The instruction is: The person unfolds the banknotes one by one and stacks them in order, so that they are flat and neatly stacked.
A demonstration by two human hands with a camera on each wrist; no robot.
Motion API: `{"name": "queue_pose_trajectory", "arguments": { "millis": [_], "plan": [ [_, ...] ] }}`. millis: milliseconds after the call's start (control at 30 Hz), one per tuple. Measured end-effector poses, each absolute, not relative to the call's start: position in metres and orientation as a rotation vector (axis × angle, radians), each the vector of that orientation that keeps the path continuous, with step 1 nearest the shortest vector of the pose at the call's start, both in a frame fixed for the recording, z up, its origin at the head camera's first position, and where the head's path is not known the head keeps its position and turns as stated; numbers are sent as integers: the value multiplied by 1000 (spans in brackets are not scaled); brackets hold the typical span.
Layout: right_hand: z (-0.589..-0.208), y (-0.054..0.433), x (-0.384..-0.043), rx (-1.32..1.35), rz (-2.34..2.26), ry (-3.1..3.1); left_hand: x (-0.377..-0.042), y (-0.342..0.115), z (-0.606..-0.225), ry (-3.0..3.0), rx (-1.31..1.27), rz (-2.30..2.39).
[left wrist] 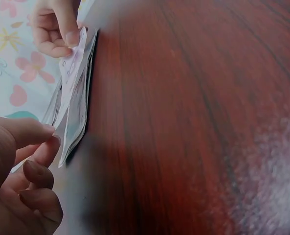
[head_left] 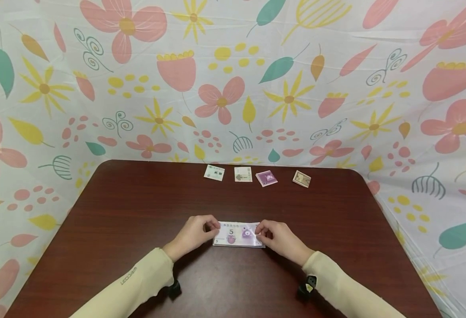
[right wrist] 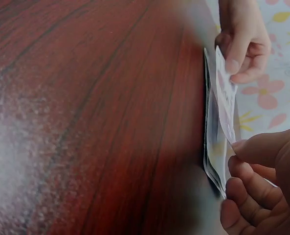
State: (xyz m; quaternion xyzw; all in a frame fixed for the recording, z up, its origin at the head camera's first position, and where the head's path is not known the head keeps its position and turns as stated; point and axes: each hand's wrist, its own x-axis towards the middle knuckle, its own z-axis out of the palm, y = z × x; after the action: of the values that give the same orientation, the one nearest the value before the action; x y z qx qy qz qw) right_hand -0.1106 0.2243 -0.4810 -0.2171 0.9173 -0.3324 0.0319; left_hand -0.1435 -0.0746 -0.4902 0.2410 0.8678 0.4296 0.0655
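A pale purple play banknote (head_left: 237, 234) marked 5 is stretched between both hands over the near middle of the table. My left hand (head_left: 193, 233) pinches its left end between thumb and index finger; the other fingers curl loosely below, as the left wrist view shows. At the opposite end, thumb and fingers of my right hand (head_left: 283, 240) pinch the note. Under it lies a thin stack of notes (right wrist: 213, 152), partly covered; both wrist views show a gap between the held note and this stack.
Along the far edge of the dark wooden table (head_left: 137, 198) lie a greenish folded note (head_left: 214, 172), a pale note (head_left: 243, 174), a purple folded note (head_left: 266, 178) and a brown one (head_left: 302, 179). A flower-patterned cloth (head_left: 221, 88) hangs behind the table.
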Motion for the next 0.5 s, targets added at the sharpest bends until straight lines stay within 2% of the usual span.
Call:
{"name": "queue_pose_trajectory", "arguments": {
  "millis": [500],
  "plan": [
    [-486, 221, -112, -655, -979, 2834, -144, -70, -492, 2697, 807, 1184]
  ]
}}
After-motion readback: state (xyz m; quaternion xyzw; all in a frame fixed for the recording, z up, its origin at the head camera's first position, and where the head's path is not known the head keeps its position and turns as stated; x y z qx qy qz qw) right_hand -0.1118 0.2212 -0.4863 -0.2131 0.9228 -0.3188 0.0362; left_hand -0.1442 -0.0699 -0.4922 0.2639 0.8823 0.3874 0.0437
